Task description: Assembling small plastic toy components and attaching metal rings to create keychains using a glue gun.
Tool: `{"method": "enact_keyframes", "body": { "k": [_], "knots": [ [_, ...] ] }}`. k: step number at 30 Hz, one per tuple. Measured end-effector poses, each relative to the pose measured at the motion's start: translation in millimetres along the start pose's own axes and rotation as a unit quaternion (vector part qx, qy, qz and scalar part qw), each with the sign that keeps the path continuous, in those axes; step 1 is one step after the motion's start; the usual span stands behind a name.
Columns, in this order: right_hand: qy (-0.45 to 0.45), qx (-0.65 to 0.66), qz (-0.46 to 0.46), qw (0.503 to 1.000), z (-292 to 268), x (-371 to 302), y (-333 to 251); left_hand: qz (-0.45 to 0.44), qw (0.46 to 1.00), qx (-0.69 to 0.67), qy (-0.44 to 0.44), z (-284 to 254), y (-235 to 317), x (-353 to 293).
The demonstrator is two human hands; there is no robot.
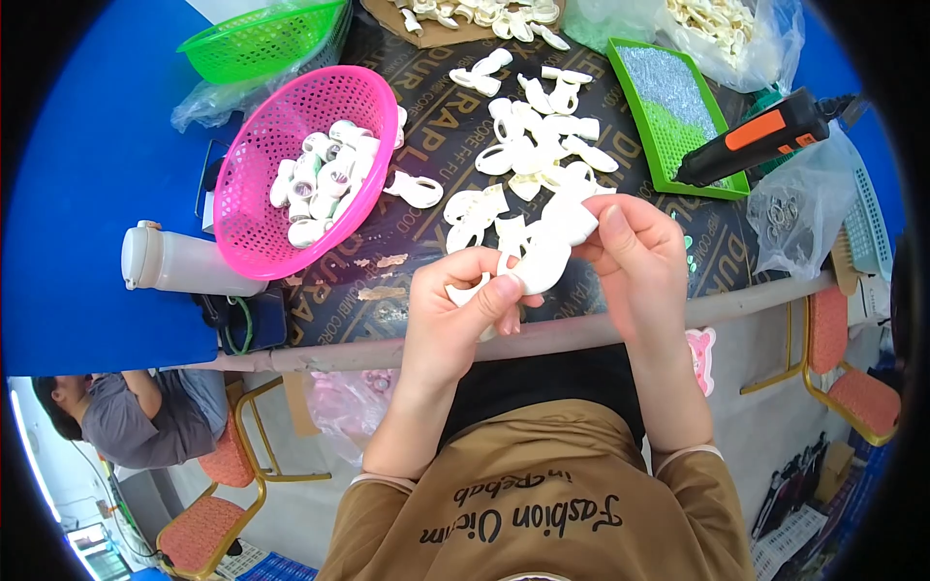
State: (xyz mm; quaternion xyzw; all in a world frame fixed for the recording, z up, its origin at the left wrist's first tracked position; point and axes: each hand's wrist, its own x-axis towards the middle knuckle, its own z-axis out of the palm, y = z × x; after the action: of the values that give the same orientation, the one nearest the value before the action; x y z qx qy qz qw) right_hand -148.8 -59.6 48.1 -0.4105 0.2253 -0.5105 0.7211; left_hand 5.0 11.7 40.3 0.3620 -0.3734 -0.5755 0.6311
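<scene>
Just above the table's near edge, I hold a white plastic part (544, 266) with a rounded body between both hands. My left hand (470, 302) is closed round its lower left end, thumb on top. My right hand (635, 254) pinches the upper right end between thumb and fingers. Beyond them, several loose white plastic parts (531, 131) lie in a pile, some with ring-shaped ends. A pink basket (237, 198) to the left contains several assembled-looking white pieces (334, 174). What is inside the held part cannot be seen.
At the right, a black-and-orange hand tool (756, 136) overlaps a green tray (641, 116) of small silvery pieces. Clear bags (790, 213) lie beside it. A pale bottle (189, 259) and a green basket (262, 44) are left. A seated person (155, 416) is farther left.
</scene>
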Motion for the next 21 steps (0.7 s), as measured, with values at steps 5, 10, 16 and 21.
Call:
{"method": "enact_keyframes", "body": {
  "k": [5, 10, 16, 21],
  "knots": [
    [-0.052, -0.38, -0.113, 0.916, -9.7, 7.1, -3.6, -0.03, 0.982, 0.183, 0.033, -16.1, 1.9, 0.4],
    [-0.092, -0.677, -0.241, 0.689, -24.8, 85.5, 7.8, 0.104, 0.744, 0.651, 0.107, -28.0, -6.3, 26.9],
    [-0.1, -0.82, -0.227, 0.515, -16.4, 204.5, 58.9, 0.144, 0.706, 0.689, 0.073, -33.6, -18.6, 35.5],
    [-0.15, -0.863, -0.108, 0.47, -6.7, 231.2, 64.5, 0.175, 0.715, 0.676, 0.049, -37.5, -18.6, 34.0]
  ]
}}
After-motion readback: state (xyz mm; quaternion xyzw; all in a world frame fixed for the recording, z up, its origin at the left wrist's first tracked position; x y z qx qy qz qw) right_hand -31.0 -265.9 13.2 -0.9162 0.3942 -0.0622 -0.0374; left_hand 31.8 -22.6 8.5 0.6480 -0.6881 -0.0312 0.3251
